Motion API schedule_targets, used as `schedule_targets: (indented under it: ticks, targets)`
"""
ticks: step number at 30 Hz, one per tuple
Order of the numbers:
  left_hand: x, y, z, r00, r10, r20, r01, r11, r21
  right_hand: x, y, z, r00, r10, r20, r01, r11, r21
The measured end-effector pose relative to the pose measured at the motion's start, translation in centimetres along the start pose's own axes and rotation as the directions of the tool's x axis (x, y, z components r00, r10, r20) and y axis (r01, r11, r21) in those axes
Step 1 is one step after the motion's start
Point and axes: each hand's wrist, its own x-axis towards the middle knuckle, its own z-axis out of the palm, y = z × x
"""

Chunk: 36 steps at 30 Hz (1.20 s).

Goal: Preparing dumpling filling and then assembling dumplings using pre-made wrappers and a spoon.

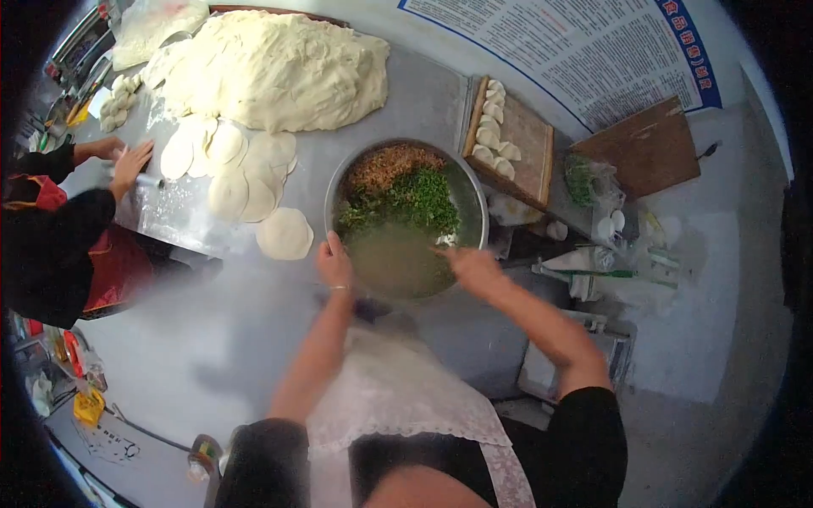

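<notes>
A large metal mixing bowl (481, 198) stands before me near the table's edge. Inside it, brown minced filling (397, 162) lies at the far side, with chopped green herbs (413, 200) in the middle. Haze or blur covers the near part of its contents. My left hand (335, 263) grips the rim at the lower left, thumb up. At the lower right, my right hand (475, 270) is closed around the handle of a utensil (438, 250) reaching into the bowl; its kind cannot be made out.
Left of the bowl lie flat dough rounds (284, 233), with a big mound of dough (273, 70) behind. Another person's hands (130, 162) work with a rolling pin (149, 181). To the right, folded dumplings (489, 130) line a wooden board (524, 149), near bagged greens (578, 181).
</notes>
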Motion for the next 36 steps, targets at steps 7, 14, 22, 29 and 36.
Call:
schedule_targets:
  ticks: [7, 14, 22, 29, 36]
  targets:
    - [-0.1, 1.1, -0.4, 1.000, -0.008, -0.024, 0.009, 1.000, 0.028, -1.5, -1.3, -3.8, 0.991, 0.020, 0.132, -0.037, 0.991, 0.126]
    - [-0.6, 1.3, -0.2, 1.000, -0.007, 0.012, 0.007, 1.000, 0.010, 2.4, 2.9, -0.3, 0.943, 0.209, 0.258, -0.241, 0.966, 0.098]
    - [-0.8, 2.0, 0.1, 1.000, 0.017, 0.012, -0.017, 0.999, -0.029, 4.2, -0.5, 0.1, 0.991, 0.125, 0.056, -0.127, 0.992, 0.021]
    - [-0.4, 2.5, -1.0, 0.999, -0.052, 0.006, 0.053, 0.998, -0.028, -0.4, -0.4, -4.1, 0.989, -0.016, 0.150, 0.013, 1.000, 0.026]
    - [-0.6, 2.3, -0.2, 0.999, -0.039, 0.011, 0.040, 0.999, -0.027, 5.1, -0.6, -0.8, 0.955, 0.099, 0.281, -0.150, 0.975, 0.166]
